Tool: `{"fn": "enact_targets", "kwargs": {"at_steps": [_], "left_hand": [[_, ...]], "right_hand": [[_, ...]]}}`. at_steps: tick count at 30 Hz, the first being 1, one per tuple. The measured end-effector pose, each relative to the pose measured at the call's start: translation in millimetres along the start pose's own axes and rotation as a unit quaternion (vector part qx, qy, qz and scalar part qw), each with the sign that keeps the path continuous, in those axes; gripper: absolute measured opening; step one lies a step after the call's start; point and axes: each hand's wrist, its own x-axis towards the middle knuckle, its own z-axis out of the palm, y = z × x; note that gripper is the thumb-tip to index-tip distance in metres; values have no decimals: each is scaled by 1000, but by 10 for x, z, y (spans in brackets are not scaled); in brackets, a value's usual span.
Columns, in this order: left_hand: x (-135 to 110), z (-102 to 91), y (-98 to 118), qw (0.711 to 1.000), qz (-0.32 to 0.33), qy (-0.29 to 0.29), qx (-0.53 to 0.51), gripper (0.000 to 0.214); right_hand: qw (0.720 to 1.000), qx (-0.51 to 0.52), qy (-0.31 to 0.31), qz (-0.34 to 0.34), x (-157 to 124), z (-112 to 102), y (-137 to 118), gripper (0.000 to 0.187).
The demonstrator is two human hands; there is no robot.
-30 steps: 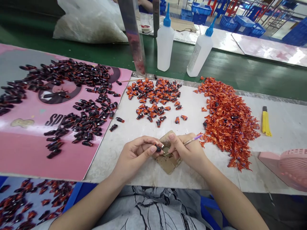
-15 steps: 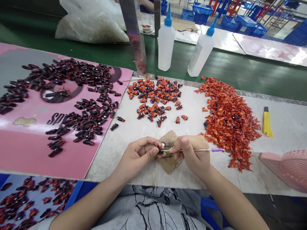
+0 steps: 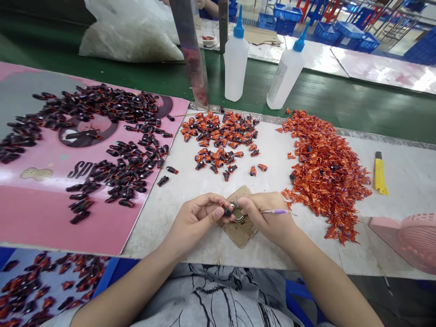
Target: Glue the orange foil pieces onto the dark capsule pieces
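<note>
My left hand (image 3: 199,220) is shut on a small dark capsule-shaped piece (image 3: 226,210), pinching it between thumb and fingers. My right hand (image 3: 265,213) grips a thin stick with a purple end (image 3: 275,211), and its fingertips nearly meet the piece. Under both hands lies a worn cardboard square (image 3: 240,236), with a round glittery metal ring (image 3: 237,216) on it. Just beyond, a scattered group of orange-foiled dark pieces (image 3: 221,141) lies on the white table (image 3: 170,227). A heap of orange foil pieces (image 3: 327,177) lies to the right, and dark pieces (image 3: 119,168) cover a pink sheet (image 3: 41,218) on the left.
Two white glue bottles with blue nozzles (image 3: 235,59) (image 3: 286,75) stand beyond the table edge, beside a metal upright (image 3: 190,54). A yellow utility knife (image 3: 379,175) lies at right, and a pink plastic basket (image 3: 408,240) sits at the right edge.
My right hand has moved left, closer to my left hand. The stick has swung from pointing straight right, and less of it shows. My left hand stays nearly still.
</note>
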Motion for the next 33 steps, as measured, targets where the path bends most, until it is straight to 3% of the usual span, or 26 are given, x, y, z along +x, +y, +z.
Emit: {"fn": "enact_targets", "kwargs": {"at_steps": [4, 7, 9, 13, 18, 26, 33], "left_hand": [[3, -9, -9, 1000, 5, 4, -4, 34], [1, -7, -20, 1000, 9, 12, -6, 33], [2, -3, -27, 1000, 7, 7, -10, 33], [-1, 5, -36, 1000, 4, -16, -20, 31], [-24, -3, -27, 999, -3, -31, -6, 27], [-19, -7, -48, 998, 6, -54, -11, 22], [-24, -16, -52, 998, 4, -56, -13, 23]], "right_hand": [[995, 77, -47, 51, 6, 14, 12, 71], [969, 188, -10, 161, -3, -19, -6, 73], [949, 240, 47, 200, -13, -40, -22, 72], [948, 260, 139, 119, -49, -26, -37, 65], [966, 222, 135, -6, -75, 20, -43, 55], [977, 179, 112, -36, -66, 25, -35, 56], [973, 180, 134, -48, -65, 0, -31, 55]]}}
